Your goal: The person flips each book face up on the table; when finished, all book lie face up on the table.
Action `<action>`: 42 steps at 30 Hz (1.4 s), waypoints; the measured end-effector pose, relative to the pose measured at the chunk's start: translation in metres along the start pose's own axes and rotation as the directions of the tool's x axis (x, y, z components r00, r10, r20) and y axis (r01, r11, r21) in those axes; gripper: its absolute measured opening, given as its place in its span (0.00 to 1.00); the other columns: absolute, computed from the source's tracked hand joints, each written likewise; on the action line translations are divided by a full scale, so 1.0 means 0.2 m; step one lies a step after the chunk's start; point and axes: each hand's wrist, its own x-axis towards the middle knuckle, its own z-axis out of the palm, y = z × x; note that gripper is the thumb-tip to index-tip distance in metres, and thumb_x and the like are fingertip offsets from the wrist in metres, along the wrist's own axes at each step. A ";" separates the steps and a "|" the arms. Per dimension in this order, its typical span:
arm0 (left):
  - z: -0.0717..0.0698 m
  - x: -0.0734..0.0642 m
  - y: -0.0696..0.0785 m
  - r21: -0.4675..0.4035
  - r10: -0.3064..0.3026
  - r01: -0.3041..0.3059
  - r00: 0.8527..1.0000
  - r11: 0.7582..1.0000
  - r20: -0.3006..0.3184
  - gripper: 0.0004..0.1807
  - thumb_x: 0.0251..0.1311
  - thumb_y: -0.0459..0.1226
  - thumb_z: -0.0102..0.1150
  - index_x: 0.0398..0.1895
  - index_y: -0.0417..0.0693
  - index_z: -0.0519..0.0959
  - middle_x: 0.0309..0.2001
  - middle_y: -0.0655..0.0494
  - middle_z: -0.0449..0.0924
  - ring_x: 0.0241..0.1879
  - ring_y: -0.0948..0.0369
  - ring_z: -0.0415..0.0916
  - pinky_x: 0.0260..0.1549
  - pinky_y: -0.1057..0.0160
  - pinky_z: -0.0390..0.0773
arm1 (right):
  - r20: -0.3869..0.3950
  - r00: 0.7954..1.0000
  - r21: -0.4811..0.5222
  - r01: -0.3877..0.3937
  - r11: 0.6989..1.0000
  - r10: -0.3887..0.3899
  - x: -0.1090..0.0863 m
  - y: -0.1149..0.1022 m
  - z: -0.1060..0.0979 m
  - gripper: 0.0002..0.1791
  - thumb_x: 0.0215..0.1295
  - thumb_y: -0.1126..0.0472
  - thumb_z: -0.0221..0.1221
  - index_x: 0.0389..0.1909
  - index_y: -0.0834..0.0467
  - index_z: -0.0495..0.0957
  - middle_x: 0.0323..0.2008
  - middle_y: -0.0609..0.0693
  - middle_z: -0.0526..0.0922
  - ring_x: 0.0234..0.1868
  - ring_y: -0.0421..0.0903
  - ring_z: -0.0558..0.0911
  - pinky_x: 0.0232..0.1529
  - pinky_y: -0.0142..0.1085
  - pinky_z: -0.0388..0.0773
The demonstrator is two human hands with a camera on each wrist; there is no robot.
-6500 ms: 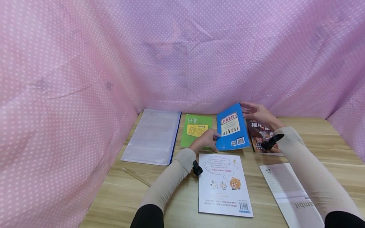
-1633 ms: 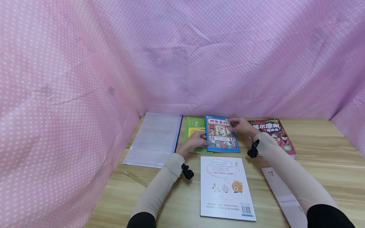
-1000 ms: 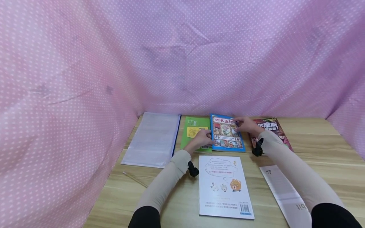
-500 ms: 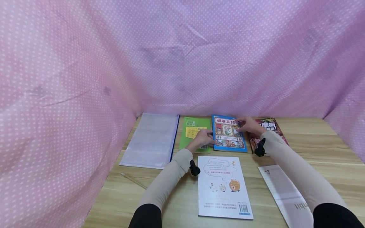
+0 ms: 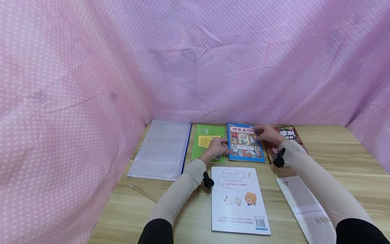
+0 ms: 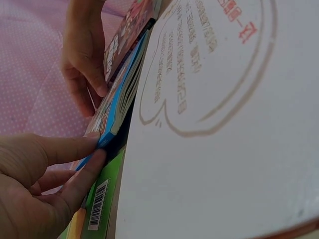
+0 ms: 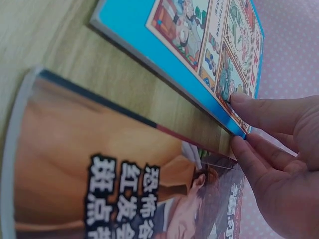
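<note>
A blue comic-style book (image 5: 245, 144) lies front cover up near the back of the table, its near edge slightly raised in the left wrist view. My left hand (image 5: 217, 148) pinches its left edge, fingertips (image 6: 89, 144) at the blue spine corner. On the opposite side my right hand (image 5: 268, 133) pinches the right edge, thumb (image 7: 249, 107) on the cover and other fingers against the side. A green book (image 5: 198, 152) with a yellow panel sits just left, partly behind my left hand. A dark comic book (image 5: 290, 134) lies to the right, partly under my right wrist.
Closer to me lies a white book (image 5: 237, 217) with cartoon animals. A white notepad (image 5: 301, 200) is at the right, partly covered by my sleeve. At the left are a clear zip pouch (image 5: 161, 149) and a pencil (image 5: 141, 192). A pink dotted curtain (image 5: 195, 67) hangs behind.
The blue book showed its back cover earlier and now shows its front. It has shifted right, from overlapping the green book to beside it, both hands moving with it.
</note>
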 end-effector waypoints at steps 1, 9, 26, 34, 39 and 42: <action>0.00 0.00 0.00 -0.003 0.001 -0.001 1.000 1.000 0.003 0.38 0.52 0.26 0.74 0.69 0.37 0.72 0.36 0.50 0.85 0.31 0.59 0.86 0.35 0.65 0.88 | 0.002 1.000 0.001 0.002 1.000 -0.002 0.00 0.00 0.00 0.34 0.66 0.69 0.65 0.71 0.71 0.66 0.67 0.75 0.68 0.63 0.68 0.72 0.65 0.61 0.72; -0.01 0.00 -0.01 0.070 0.037 -0.037 0.999 0.997 -0.003 0.37 0.52 0.30 0.77 0.67 0.39 0.75 0.36 0.52 0.86 0.34 0.62 0.83 0.36 0.67 0.85 | 0.012 1.000 0.009 0.006 1.000 -0.006 0.00 0.01 -0.01 0.33 0.66 0.68 0.65 0.70 0.71 0.66 0.67 0.74 0.68 0.66 0.69 0.70 0.66 0.62 0.71; 0.01 -0.02 0.05 0.181 0.045 -0.050 0.998 0.982 0.033 0.42 0.51 0.29 0.77 0.72 0.39 0.70 0.31 0.57 0.78 0.29 0.64 0.73 0.28 0.70 0.74 | 0.007 1.000 0.008 -0.004 1.000 0.004 0.00 0.02 -0.02 0.33 0.66 0.69 0.65 0.69 0.71 0.67 0.69 0.74 0.66 0.69 0.70 0.68 0.69 0.62 0.68; 0.03 -0.02 0.07 0.258 0.048 -0.050 0.999 0.965 0.015 0.42 0.50 0.29 0.77 0.72 0.39 0.70 0.28 0.58 0.77 0.26 0.65 0.71 0.26 0.71 0.72 | -0.006 1.000 0.011 -0.005 1.000 0.005 -0.01 0.03 -0.02 0.32 0.65 0.70 0.65 0.69 0.72 0.68 0.68 0.74 0.67 0.68 0.70 0.69 0.69 0.62 0.69; 0.04 -0.02 0.07 0.317 0.055 -0.058 0.998 0.947 0.018 0.41 0.49 0.29 0.78 0.70 0.40 0.72 0.26 0.59 0.74 0.25 0.65 0.69 0.23 0.72 0.70 | -0.008 1.000 0.018 0.015 1.000 -0.015 0.00 0.04 0.00 0.32 0.64 0.71 0.65 0.68 0.73 0.68 0.68 0.75 0.68 0.67 0.71 0.70 0.67 0.62 0.71; 0.05 -0.01 0.07 0.343 0.058 -0.069 0.997 0.937 0.042 0.42 0.49 0.29 0.78 0.70 0.42 0.73 0.23 0.60 0.71 0.23 0.65 0.65 0.21 0.71 0.67 | -0.009 0.999 0.020 0.032 0.999 -0.031 0.00 0.04 0.00 0.31 0.64 0.71 0.65 0.67 0.73 0.69 0.67 0.75 0.69 0.67 0.71 0.70 0.66 0.62 0.72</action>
